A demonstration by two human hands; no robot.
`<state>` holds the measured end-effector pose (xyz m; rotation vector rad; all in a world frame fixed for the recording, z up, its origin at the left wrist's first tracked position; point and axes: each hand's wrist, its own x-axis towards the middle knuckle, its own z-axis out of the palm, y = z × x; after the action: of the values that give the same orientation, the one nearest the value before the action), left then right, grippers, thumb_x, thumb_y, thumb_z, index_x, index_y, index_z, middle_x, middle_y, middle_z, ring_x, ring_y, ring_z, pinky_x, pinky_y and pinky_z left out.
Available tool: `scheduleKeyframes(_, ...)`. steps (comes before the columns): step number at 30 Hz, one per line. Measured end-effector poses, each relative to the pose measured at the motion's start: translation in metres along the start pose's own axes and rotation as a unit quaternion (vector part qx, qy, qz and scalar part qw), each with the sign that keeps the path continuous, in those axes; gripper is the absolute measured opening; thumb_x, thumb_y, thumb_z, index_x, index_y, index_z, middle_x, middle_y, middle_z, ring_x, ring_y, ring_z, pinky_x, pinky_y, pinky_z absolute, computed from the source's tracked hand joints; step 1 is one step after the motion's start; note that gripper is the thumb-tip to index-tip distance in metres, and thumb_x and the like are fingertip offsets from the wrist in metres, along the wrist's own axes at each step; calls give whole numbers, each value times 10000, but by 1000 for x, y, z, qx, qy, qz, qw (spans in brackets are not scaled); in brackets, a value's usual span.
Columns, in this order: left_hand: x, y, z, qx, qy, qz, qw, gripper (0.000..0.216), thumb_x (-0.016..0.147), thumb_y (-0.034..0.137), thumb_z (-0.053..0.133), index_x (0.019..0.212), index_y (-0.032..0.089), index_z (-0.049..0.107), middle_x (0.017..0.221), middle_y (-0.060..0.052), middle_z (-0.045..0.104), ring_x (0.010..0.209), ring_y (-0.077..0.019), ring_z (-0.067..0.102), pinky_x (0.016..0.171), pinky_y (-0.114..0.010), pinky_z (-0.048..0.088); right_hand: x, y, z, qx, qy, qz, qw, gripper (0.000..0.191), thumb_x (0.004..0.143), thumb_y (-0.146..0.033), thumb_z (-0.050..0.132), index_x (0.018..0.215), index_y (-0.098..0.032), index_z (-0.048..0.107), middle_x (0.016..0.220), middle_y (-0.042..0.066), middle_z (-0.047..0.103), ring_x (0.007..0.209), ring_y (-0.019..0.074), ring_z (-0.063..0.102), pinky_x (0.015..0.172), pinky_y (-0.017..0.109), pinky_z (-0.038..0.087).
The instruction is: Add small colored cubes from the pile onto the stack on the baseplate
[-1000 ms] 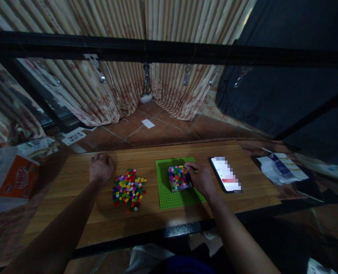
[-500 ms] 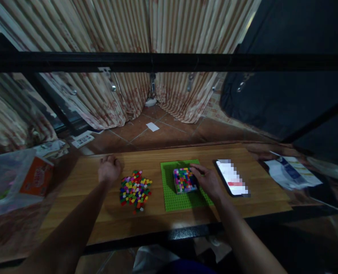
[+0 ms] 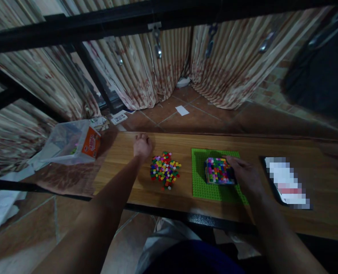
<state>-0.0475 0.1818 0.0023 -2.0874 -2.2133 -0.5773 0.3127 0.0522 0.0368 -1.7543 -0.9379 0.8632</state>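
Note:
A green studded baseplate (image 3: 203,186) lies on the wooden table (image 3: 186,198). On it stands a square block of small multicoloured bricks (image 3: 217,170). My right hand (image 3: 244,176) rests against the block's right side with its fingers curled on it. A loose heap of small coloured bricks (image 3: 164,170) lies left of the plate. My left hand (image 3: 142,145) sits on the table just beyond the heap's far left, fingers curled in a loose fist, holding nothing that I can see.
A phone (image 3: 285,182) with a lit screen lies right of the plate. A clear plastic bag with an orange box (image 3: 90,142) sits at the table's left end. Curtains, a black frame bar (image 3: 100,23) and tiled floor are beyond.
The view has swung left and down, so the table shifted right in the picture. My right hand stays at the brick block; my left hand stays beside the heap.

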Motion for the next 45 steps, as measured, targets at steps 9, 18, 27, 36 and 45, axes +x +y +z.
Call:
scheduleKeyframes(9,0,1,1,-29,1,-13,1000,286,881,226,431,1070,125,621,1149,-166,622,1150,-311,517,1012,-428,397,-3,8,-7,-103,6,-100,990,474,834,-543,556,1070,-170,727,969,97,744,864,244,688,717,349,542)
scheduleKeyframes(18,-1,2,1,-27,0,-9,1000,291,887,228,414,1056,110,619,1151,-177,617,1153,-323,506,1024,-437,388,-107,-10,60,-171,-86,-383,904,183,923,-307,528,976,-224,682,958,61,712,902,206,638,827,357,492)
scheduleKeyframes(27,-1,3,-1,-31,3,-8,999,286,882,235,413,1049,135,622,1155,-167,621,1159,-318,508,1029,-439,388,-138,14,122,-283,-113,-375,875,66,866,-250,615,815,-216,639,842,65,657,860,252,547,785,385,422)
scheduleKeyframes(36,1,1,-2,-28,3,-14,999,321,861,252,419,1084,151,626,1174,-158,621,1164,-327,500,999,-451,420,-140,7,104,-158,-141,-348,913,127,922,-197,512,863,-224,621,831,31,655,799,177,605,724,301,483)
scheduleKeyframes(45,3,0,-5,-16,2,-1,1000,330,858,278,398,1031,137,641,1136,-174,633,1144,-338,517,980,-467,432,-101,3,5,-27,11,-219,975,136,861,-334,620,934,-257,705,939,43,699,844,182,664,741,315,541)
